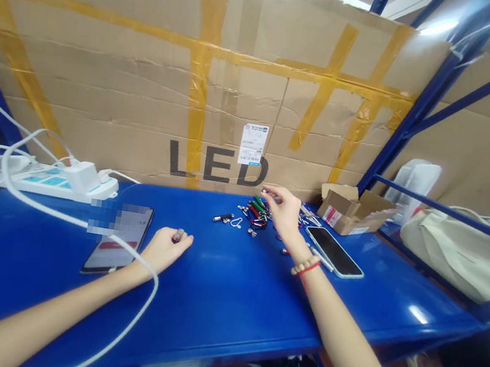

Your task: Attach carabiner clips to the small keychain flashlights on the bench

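Observation:
My left hand (164,250) rests on the blue table beside a phone, its fingers closed round a small dark metal cylinder (178,235) whose end sticks up past the thumb. Over the pile at the back, my right hand (284,213) pinches a tiny silvery piece (264,191) between thumb and fingertips; its kind is too small to make out. Beneath that hand lie several green and red metal tubes (258,207) and small silver discs (253,232), partly hidden. A black tube (223,218) and a silver carabiner-shaped clip (236,222) lie just left of them.
A lit phone (116,250) lies at left, with a white cable (145,310) crossing my left forearm. Behind it sits a white power strip (41,179). At right are a dark-screened phone (335,252) and an open carton (352,211). A large cardboard sheet (146,100) backs the table.

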Available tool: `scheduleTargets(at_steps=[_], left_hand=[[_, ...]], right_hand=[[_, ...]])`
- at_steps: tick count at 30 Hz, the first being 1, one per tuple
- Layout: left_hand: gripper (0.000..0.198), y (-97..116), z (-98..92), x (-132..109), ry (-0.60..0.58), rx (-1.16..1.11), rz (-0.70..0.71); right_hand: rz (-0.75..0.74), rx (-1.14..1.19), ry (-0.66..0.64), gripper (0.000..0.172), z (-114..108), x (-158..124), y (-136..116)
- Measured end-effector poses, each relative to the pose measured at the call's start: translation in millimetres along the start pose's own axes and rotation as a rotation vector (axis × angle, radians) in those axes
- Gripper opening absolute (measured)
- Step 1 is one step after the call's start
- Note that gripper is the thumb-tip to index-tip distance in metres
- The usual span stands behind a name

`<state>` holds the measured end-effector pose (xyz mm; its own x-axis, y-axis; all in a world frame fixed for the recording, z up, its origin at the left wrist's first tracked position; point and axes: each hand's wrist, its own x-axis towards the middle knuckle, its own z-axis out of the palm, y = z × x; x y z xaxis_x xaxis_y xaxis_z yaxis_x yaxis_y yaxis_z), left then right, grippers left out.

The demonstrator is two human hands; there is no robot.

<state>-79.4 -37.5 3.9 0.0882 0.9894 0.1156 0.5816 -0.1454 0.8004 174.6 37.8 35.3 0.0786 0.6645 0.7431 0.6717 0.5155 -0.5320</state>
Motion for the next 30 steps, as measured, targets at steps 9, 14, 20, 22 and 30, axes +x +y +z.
scheduleTargets(at_steps=[9,14,20,22,30], left_hand=[[0.031,3.3,4.9,-5.9,-0.111,0.516,0.09],[0.033,2.8,3.8,-4.8,-0.118,0.54,0.066],[0.028,2.1,1.6,-4.5,-0.14,0.494,0.036],[0.028,1.5,0.9,-5.2,-0.145,0.504,0.025],[0.032,1.6,-0.4,-7.3,-0.129,0.514,0.028]], right_hand=[[-0.321,0.221,-0.424,0.009,44.6,-54.9,-63.9],[-0.39,0.217,-0.49,0.019,43.9,-61.0,-66.7],[-0.485,0.176,-0.599,0.034,45.8,-67.7,-70.7],[-0.513,0.163,-0.616,0.033,46.4,-68.7,-70.7],[-0.46,0.219,-0.552,0.021,42.4,-64.5,-73.9]])
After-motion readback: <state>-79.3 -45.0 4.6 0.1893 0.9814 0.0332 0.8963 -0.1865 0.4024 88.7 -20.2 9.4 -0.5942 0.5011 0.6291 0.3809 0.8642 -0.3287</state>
